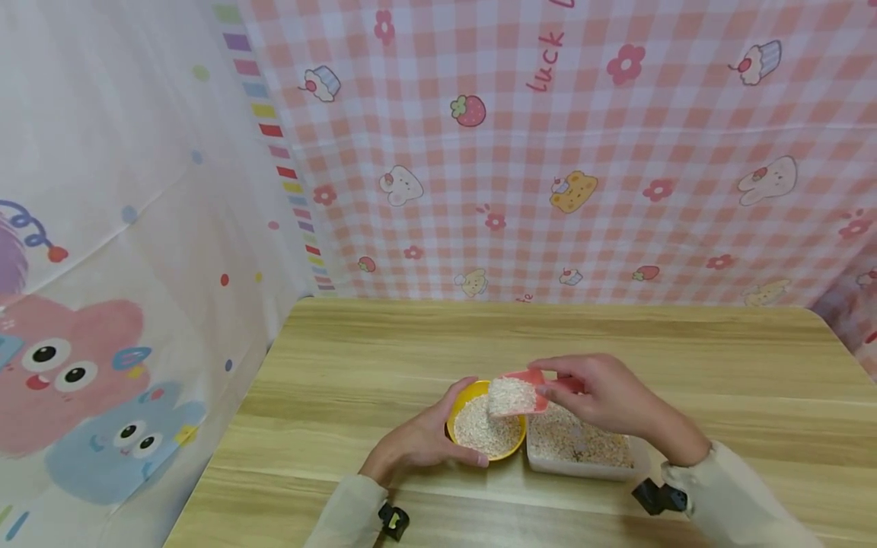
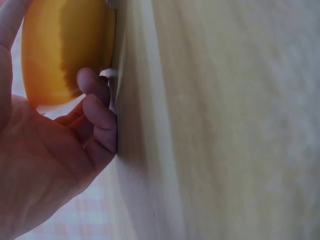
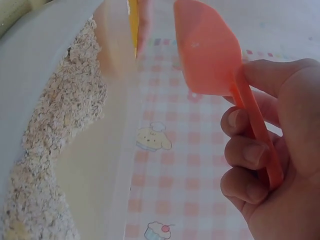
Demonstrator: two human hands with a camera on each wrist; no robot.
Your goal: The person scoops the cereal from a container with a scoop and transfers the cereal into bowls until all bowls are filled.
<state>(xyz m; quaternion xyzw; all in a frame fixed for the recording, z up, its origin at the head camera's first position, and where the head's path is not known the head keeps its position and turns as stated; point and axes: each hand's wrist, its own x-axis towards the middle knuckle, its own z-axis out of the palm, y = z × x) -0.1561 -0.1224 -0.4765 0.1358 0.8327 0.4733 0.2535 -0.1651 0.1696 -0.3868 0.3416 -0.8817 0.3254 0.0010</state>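
Scoop (image 3: 207, 50) w/ flakes (image 1: 511, 397) gripped in R hand (image 1: 606, 392) over yellow bowl (image 2: 70, 55), bowl cupped by L hand (image 1: 425, 440); if tipped too fast, some prob. spilled outside.

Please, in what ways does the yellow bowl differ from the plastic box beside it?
The yellow bowl is round, while the plastic box is roughly rectangular. The bowl is bright yellow; the box is whitish and looks translucent. The left hand holds the bowl, whereas the box stands unheld. Both are open on top and contain pale flakes.
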